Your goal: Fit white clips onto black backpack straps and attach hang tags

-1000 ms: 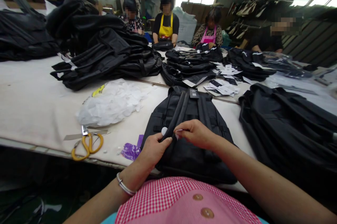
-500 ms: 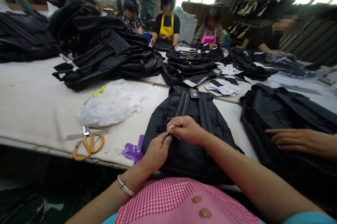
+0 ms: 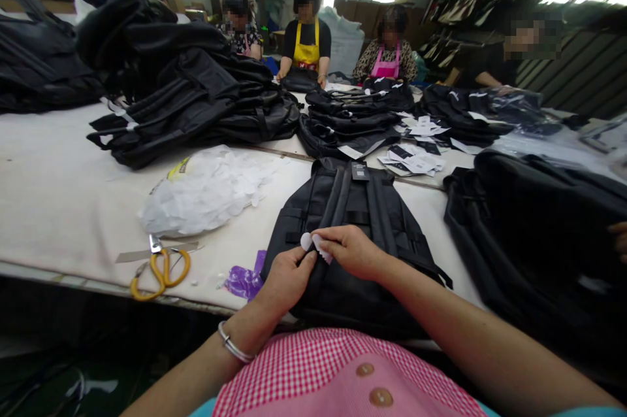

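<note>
A black backpack lies on the table in front of me, straps up, with a dark hang tag near its top. My left hand is closed, thumb and fingers pinched on the lower part of a backpack strap. Just above its fingertips shows a round white sticker. My right hand pinches a small white paper piece with a zigzag edge, right beside the sticker. Whether sticker and paper are joined, I cannot tell.
To the left are a clear bag of white pieces, yellow-handled scissors and a purple wrapper. Black bags are piled behind and at right. Loose tags lie beyond the backpack. Several co-workers stand across the table.
My hands have parted slightly, and the round sticker and zigzag paper now show between them. At right, another person's hand has drawn back and the black bag there has been lifted.
</note>
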A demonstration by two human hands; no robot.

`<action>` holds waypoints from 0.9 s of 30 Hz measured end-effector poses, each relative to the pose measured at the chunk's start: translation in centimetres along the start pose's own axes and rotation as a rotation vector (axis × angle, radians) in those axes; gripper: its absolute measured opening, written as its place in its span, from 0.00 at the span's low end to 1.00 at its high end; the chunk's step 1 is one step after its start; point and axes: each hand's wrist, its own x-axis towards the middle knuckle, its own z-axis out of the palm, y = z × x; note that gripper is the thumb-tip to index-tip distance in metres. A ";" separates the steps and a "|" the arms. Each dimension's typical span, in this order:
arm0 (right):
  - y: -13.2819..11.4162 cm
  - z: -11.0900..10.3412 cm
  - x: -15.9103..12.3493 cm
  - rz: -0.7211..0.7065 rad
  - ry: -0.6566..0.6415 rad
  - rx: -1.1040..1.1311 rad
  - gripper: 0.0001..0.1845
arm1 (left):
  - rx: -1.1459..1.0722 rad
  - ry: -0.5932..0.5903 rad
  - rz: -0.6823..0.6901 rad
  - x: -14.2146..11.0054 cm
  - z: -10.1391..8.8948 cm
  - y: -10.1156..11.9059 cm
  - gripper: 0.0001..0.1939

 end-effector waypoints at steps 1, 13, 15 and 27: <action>-0.1 0.0 0.1 0.021 -0.007 -0.025 0.18 | 0.005 -0.007 0.010 -0.1 0.1 0.1 0.17; -0.9 0.3 1.4 0.268 -0.050 0.230 0.17 | 0.080 0.010 0.057 -0.4 0.5 -0.1 0.17; -0.7 0.6 1.4 0.229 -0.028 0.258 0.14 | 0.080 0.013 0.070 -0.4 0.5 -0.2 0.16; -0.6 -0.6 1.1 -0.095 0.037 -0.265 0.08 | 0.197 0.043 0.110 -0.5 1.1 0.1 0.14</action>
